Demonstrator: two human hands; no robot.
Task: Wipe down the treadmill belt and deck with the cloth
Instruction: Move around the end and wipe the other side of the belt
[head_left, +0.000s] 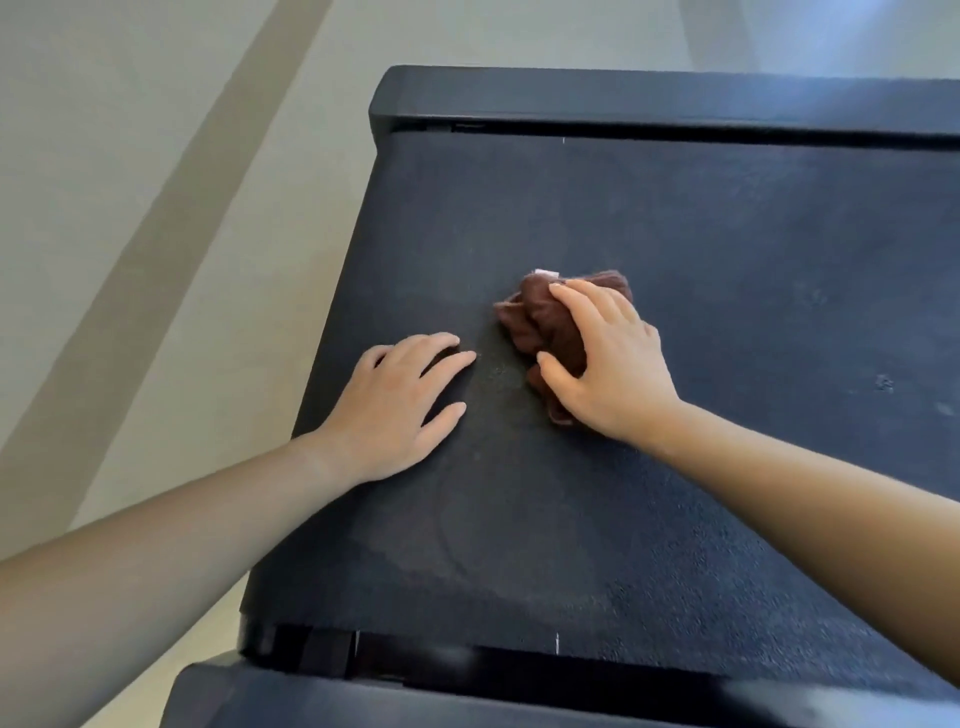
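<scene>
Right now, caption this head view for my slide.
Right hand presses a bunched brown cloth on the treadmill belt; left hand rests flat beside it.

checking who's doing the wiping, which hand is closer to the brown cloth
Right. The right hand grips the bunched brown cloth on the belt; the left hand lies flat on the belt beside it, not touching.

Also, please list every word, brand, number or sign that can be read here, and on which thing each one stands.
None can be read.
Cloth tag: a small white tag at its far edge, too small to show any text.
Belt: only short white tick marks near its far and near edges, no letters or numbers.
Side rails: plain black, no brand visible.
</scene>
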